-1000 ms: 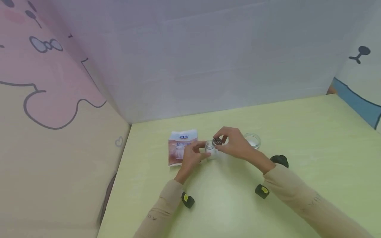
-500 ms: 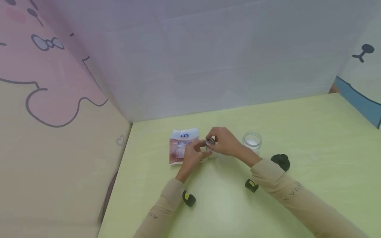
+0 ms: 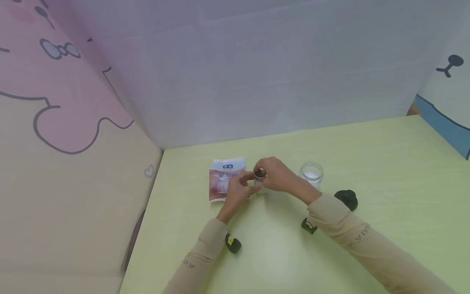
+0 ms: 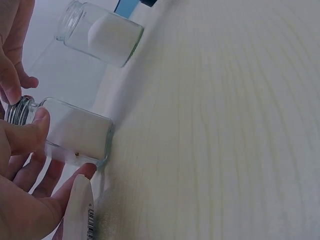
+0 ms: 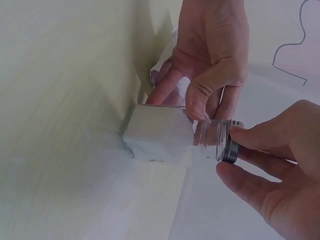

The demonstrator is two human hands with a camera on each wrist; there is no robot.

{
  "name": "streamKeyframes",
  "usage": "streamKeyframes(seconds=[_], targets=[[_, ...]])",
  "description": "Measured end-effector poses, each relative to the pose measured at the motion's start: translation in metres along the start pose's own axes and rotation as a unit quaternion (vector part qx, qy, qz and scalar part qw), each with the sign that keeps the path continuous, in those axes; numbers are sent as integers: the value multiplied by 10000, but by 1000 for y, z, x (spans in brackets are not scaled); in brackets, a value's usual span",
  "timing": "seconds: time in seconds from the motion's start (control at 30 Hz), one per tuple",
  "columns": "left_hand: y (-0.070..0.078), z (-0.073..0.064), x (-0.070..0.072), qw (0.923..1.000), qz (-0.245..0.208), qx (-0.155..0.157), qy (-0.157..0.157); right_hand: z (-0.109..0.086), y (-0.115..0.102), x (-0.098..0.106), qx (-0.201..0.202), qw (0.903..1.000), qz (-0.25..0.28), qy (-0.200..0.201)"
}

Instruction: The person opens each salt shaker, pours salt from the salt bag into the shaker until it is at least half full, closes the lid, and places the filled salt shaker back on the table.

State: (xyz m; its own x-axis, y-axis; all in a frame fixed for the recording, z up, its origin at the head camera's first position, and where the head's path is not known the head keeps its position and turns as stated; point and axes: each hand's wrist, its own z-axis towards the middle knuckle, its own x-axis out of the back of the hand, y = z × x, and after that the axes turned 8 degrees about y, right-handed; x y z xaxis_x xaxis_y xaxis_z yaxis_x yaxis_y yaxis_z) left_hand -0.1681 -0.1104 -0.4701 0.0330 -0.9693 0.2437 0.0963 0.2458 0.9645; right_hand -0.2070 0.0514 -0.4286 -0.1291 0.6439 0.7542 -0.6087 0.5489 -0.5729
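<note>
A small square glass shaker jar, partly filled with white powder or grains, stands upright on the table. My left hand holds it, thumb on one side near the shoulder and fingers on the other. My right hand pinches the metal shaker lid, pierced with holes, by its rim. In the right wrist view the lid sits on the end of the jar's threaded neck. How far it is screwed down I cannot tell.
Left of the jar lies a printed white and brown bag, partly behind my left hand. A second glass jar with white contents stands uncovered at right. Near my right sleeve is a black rounded object. Walls border the yellow table.
My right hand has moved left, bringing the lid from beside the jar's mouth onto it, then turned slightly. The left hand keeps its hold on the jar.
</note>
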Motion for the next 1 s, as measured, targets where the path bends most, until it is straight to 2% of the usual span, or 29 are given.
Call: streamKeyframes(seconds=[0.07, 0.3, 0.4, 0.53, 0.73, 0.9, 1.0], targets=[[-1, 1, 0, 10000, -7, 68, -18, 1, 1, 0, -65, 10000, 12, -46], [-31, 11, -2, 9997, -83, 233, 34, 0, 3, -2, -377, 9988, -293, 59], [-34, 11, -3, 9997, -125, 216, 52, -2, 3, -1, -316, 9994, -101, 87], [-33, 11, -3, 9997, -113, 166, 126, -2, 3, -1, -317, 9990, 277, 161], [-31, 10, -3, 9997, -83, 179, 116, -3, 3, -4, -600, 9978, 147, 233], [-14, 5, -2, 9999, -128, 105, 49, -4, 4, -7, -269, 9990, 293, 225], [-5, 2, -1, 10000, -63, 36, 35, -2, 2, -9, -336, 9989, 148, 299]])
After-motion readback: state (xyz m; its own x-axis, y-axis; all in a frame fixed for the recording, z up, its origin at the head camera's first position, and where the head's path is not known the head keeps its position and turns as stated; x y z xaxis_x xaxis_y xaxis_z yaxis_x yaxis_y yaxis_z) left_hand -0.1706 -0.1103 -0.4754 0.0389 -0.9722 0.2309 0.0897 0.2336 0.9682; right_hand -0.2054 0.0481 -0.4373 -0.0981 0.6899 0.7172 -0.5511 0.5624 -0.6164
